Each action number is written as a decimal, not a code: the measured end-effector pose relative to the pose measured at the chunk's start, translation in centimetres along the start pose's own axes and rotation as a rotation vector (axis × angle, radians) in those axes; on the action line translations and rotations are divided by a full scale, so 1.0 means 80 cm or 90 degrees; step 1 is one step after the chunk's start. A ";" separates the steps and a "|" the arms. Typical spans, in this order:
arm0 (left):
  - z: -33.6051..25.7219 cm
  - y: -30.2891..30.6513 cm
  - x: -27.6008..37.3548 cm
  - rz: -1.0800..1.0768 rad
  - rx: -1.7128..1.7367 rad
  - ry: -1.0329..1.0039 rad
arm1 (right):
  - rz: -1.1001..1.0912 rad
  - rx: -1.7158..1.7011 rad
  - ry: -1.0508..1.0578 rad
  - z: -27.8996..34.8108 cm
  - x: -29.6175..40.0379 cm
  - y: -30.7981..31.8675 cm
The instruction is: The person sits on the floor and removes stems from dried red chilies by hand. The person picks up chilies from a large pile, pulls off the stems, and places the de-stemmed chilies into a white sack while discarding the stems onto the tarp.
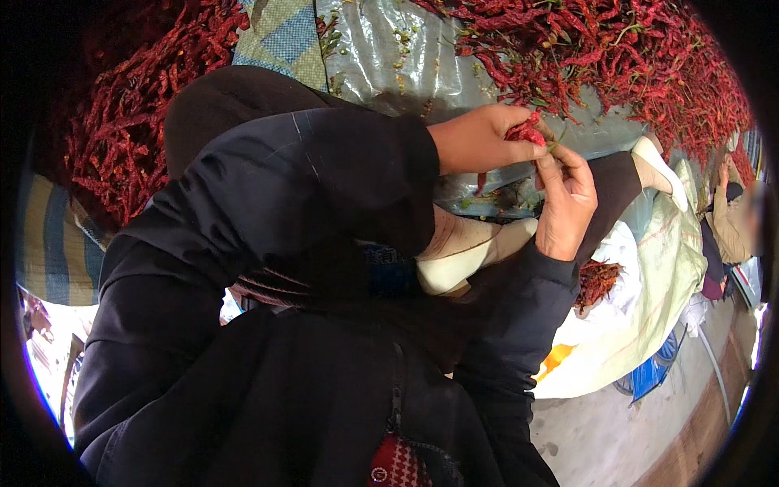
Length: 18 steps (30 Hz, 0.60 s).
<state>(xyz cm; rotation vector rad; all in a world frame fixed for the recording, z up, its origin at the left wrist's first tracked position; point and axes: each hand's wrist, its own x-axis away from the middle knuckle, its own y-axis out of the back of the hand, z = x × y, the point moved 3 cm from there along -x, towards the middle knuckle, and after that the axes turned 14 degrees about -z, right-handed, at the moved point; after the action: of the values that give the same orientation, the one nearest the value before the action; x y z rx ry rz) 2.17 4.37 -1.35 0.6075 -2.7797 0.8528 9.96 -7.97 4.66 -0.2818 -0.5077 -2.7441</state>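
In front of my crossed legs, both hands meet over the plastic sheet. My left hand is closed around a few dried red chillies, whose tips poke out between thumb and fingers. A thin green stem shows at the fingertips, where my right hand pinches with thumb and forefinger. The two hands touch there. Some red shows behind the right fingers, mostly hidden. Beyond the hands, a large heap of dried red chillies spreads on the grey plastic sheet.
Another chilli pile lies at left, beside checked woven cloth. A white sack at right has a small clump of dark red chillies on it. My white shoes rest near the sheet. A person sits far right.
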 end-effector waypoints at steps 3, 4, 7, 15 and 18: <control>-0.008 -0.005 0.003 0.063 -0.016 0.034 | 0.007 -0.030 -0.003 0.014 0.011 0.003; -0.009 -0.006 0.002 0.077 -0.011 0.031 | 0.021 -0.038 -0.013 0.017 0.013 0.004; -0.009 -0.006 0.002 0.108 0.005 -0.001 | 0.042 -0.084 -0.054 0.024 0.015 0.003; -0.036 -0.010 0.020 0.246 0.018 -0.080 | 0.079 -0.432 -0.477 -0.013 0.005 0.016; -0.037 -0.016 0.039 0.277 -0.012 -0.242 | -0.026 -0.237 -0.384 -0.055 -0.004 0.035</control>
<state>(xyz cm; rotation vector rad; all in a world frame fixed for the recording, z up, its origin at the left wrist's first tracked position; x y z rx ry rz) 0.03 4.08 2.62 0.1681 -3.3356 0.8564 10.71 -12.01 1.41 -1.2186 -0.1300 -2.7456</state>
